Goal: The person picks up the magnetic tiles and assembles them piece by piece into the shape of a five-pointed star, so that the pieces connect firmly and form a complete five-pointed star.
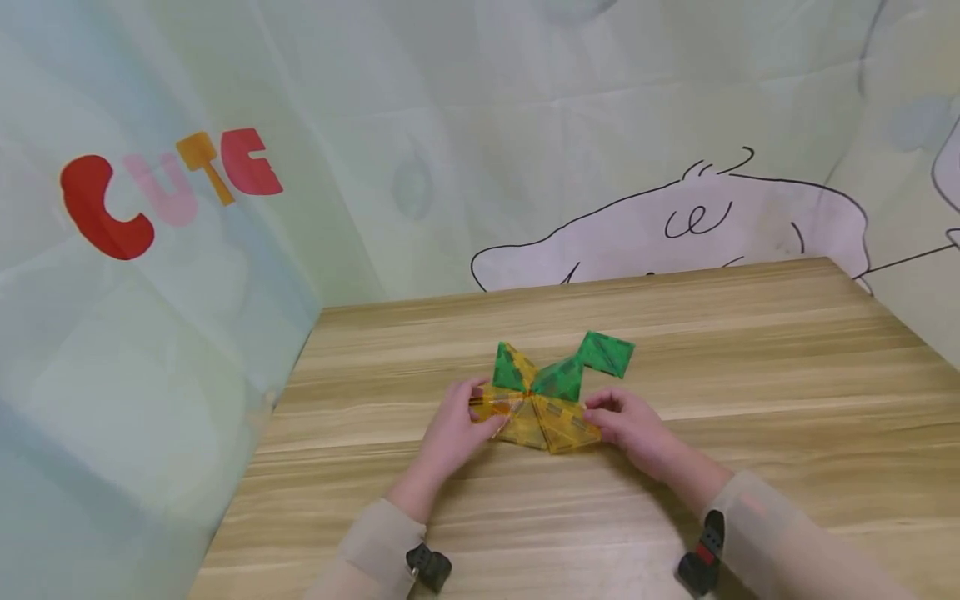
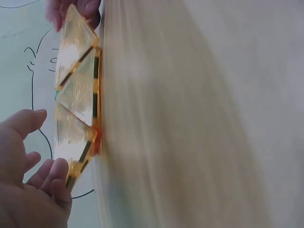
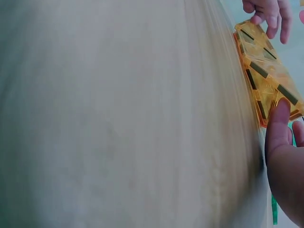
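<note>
Translucent orange magnetic tiles [image 1: 551, 425], triangular with dark strips along their edges, are joined into a raised shape on the table. Green magnetic tiles [image 1: 558, 379] adjoin its far side. My right hand [image 1: 633, 425] pinches the right end of the orange tiles; in the right wrist view its thumb [image 3: 280, 116] lies against their near face, with the other fingers partly hidden behind. My left hand [image 1: 459, 423] is at the left end. Its thumb and fingers are spread apart there, and in the left wrist view the fingertips [image 2: 58, 171] are close to an orange edge; contact is unclear.
A green square made of two triangles [image 1: 607, 354] extends to the far right from the green tiles. Everything lies on a wood-grain table [image 1: 750, 392]. Printed cloth [image 1: 420, 125] hangs along the table's back and left edges.
</note>
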Demonstrator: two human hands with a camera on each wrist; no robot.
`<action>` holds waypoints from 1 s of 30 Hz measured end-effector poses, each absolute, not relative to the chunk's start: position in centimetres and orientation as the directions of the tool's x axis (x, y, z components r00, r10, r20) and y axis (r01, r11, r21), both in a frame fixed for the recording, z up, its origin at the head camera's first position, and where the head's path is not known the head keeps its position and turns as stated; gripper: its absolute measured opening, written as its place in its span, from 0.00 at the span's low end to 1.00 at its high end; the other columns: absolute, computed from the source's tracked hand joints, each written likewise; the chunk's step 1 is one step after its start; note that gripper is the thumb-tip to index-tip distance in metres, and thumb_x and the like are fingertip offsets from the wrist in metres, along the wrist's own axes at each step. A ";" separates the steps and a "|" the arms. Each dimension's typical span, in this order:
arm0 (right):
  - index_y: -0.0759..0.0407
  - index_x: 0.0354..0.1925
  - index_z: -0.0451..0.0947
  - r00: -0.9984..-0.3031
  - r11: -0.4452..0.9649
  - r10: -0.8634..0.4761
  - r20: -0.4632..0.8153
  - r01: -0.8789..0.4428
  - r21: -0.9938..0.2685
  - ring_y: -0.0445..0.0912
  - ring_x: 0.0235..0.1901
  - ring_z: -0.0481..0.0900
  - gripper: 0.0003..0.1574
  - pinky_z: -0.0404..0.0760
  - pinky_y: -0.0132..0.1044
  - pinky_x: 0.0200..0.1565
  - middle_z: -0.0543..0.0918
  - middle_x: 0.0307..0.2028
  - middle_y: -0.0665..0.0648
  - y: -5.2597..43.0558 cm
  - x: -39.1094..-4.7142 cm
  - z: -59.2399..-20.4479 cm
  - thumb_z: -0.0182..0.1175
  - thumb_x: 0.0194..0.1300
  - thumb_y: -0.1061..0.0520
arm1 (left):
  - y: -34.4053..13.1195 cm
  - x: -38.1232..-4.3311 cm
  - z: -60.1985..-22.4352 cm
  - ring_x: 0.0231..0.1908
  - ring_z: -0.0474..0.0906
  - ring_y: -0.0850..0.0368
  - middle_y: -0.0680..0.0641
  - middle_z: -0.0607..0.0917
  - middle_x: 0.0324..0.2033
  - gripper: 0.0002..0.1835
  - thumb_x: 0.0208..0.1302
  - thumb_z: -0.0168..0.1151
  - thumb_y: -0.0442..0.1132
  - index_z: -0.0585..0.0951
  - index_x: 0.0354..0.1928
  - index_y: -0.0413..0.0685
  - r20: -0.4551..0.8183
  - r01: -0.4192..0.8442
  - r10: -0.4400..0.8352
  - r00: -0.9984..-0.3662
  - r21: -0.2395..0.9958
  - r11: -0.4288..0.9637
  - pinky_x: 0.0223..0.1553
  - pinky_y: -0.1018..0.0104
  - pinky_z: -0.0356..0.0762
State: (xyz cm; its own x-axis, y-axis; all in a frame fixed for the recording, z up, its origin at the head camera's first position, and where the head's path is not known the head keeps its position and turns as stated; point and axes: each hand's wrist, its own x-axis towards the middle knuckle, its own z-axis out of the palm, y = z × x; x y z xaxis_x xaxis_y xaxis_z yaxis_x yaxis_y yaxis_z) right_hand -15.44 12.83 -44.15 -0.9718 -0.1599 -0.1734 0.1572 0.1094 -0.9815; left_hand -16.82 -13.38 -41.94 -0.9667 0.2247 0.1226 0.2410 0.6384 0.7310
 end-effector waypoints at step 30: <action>0.59 0.49 0.77 -0.985 0.462 -0.173 0.008 -0.088 -0.882 0.56 0.53 0.74 0.19 0.71 0.49 0.53 0.76 0.52 0.61 14.7 -16.3 -44.2 0.64 0.59 0.55 | -14.9 -17.6 -42.4 0.39 0.73 0.56 0.50 0.78 0.42 0.08 0.58 0.64 0.34 0.81 0.40 0.47 0.106 0.325 0.362 -0.926 0.713 0.621 0.43 0.60 0.72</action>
State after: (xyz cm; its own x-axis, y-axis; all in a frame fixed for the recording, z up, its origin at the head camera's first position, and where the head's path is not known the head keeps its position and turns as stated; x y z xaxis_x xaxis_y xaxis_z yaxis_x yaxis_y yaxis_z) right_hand -16.27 14.72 -44.25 -0.9849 -0.1732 0.0075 -0.0881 0.4624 -0.8823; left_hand -17.60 -14.86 -42.38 -0.9260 0.3622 0.1062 0.3248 0.6214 0.7130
